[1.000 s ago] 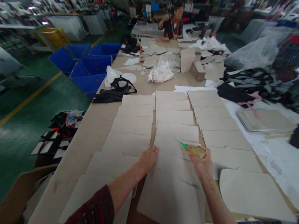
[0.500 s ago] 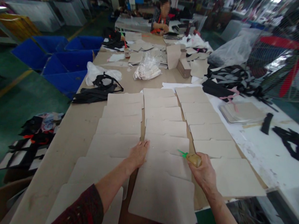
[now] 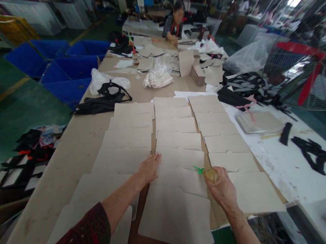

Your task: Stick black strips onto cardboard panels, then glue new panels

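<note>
Three columns of overlapping beige cardboard sheets (image 3: pixel 176 216) run away from me across the table. My left hand (image 3: pixel 149 168) lies flat, fingers stretched, on the edges of the left and middle columns. In my right hand (image 3: pixel 225 187) is a squeeze bottle (image 3: pixel 211 175) of yellowish-brown stuff that looks like glue, its green nozzle (image 3: pixel 197 170) pointing left over the middle column. The nozzle is close above a sheet; I cannot tell whether it touches. Right of that hand, the right column's nearest sheet (image 3: pixel 257 192) lies flat.
Black straps (image 3: pixel 99 104) and a clear plastic bag (image 3: pixel 158 74) lie beyond the sheets. Blue bins (image 3: pixel 69 73) stand on the floor at left. A stack of boards (image 3: pixel 260 122) sits right, near a red-bladed fan (image 3: pixel 310 78). Across the table a person (image 3: pixel 172 29) works.
The view has shifted slightly. My two hands and the bottle stay almost in place over the sheets. The person across the table has changed posture, an arm now reaching down to the table.
</note>
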A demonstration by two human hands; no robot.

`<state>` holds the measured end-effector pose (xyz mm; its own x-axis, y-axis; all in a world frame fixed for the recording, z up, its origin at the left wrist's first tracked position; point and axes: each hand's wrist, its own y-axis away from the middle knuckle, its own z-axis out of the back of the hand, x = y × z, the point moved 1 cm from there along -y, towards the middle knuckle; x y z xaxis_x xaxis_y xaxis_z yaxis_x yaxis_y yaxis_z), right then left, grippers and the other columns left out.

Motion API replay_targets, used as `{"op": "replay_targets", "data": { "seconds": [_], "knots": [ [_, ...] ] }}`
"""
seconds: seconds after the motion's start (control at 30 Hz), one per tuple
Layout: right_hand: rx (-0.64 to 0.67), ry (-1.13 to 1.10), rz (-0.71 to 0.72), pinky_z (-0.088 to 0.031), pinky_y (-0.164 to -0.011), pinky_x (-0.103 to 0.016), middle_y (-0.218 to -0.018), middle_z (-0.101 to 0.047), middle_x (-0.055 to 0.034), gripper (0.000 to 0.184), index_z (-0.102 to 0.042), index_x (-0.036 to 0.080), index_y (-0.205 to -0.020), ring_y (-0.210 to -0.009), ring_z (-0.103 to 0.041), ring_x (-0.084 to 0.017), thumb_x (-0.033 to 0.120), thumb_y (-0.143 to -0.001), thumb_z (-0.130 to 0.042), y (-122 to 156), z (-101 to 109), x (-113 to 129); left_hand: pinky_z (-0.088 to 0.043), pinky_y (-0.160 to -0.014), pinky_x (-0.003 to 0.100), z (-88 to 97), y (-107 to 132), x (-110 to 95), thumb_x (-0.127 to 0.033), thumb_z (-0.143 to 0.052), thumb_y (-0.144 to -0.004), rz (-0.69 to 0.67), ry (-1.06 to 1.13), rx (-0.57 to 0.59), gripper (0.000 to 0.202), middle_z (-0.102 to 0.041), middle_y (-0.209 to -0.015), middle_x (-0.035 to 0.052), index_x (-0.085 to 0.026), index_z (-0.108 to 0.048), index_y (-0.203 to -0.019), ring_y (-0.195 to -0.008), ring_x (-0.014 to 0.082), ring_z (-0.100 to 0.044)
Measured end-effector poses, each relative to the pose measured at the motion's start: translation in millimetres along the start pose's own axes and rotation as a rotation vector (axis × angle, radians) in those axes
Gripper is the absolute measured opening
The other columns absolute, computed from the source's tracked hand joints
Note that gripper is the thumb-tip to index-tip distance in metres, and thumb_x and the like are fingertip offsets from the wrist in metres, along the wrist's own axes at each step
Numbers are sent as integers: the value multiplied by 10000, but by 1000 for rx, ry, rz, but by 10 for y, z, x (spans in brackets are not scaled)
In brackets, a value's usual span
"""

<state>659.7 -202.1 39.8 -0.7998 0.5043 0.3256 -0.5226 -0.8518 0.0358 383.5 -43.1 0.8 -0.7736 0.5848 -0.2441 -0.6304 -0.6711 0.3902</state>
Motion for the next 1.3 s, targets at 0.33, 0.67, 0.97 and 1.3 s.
{"op": "replay_targets", "data": {
  "seconds": [0.33, 0.67, 0.97, 1.3],
  "knots": [
    [-173, -441, -163, -498, -717, -345, -981, -611, -37, 499, -512, 208, -1096, -837, -603, -216, 520, -730, -644, -312, -269, 74, -367, -1117, 371, 100, -12, -32, -112, -708, -627, 36, -7, 4, 919, -379, -1477, 141, -187, -254, -1422, -1352, 286, -398],
    [-106, -140, -35, -397, -627, -289, -1082, -565, -27, 381, -546, 243, -1114, -713, -565, -155, 450, -799, -600, -971, -124, 312, -503, -960, 354, 241, -70, -105, -82, -728, -579, 33, -36, 10, 635, -478, -1265, 145, -163, -481, -1159, -1175, 263, -517],
    [-49, 127, 28, -334, -534, -277, -1077, -573, -31, 263, -524, 254, -1117, -620, -558, -136, 408, -903, -525, -1046, -69, 380, -460, -1033, 378, 189, -89, -72, -127, -776, -561, 56, -43, 40, 784, -363, -1431, 174, -166, -427, -1261, -1288, 291, -454],
    [40, -6, -3, -377, -605, -284, -1086, -585, -22, 306, -522, 261, -1088, -732, -588, -165, 430, -839, -579, -1088, -64, 309, -411, -1094, 391, 157, -111, -39, -146, -786, -555, 39, -26, 49, 857, -321, -1508, 213, -134, -410, -1325, -1366, 316, -388]
  ]
}}
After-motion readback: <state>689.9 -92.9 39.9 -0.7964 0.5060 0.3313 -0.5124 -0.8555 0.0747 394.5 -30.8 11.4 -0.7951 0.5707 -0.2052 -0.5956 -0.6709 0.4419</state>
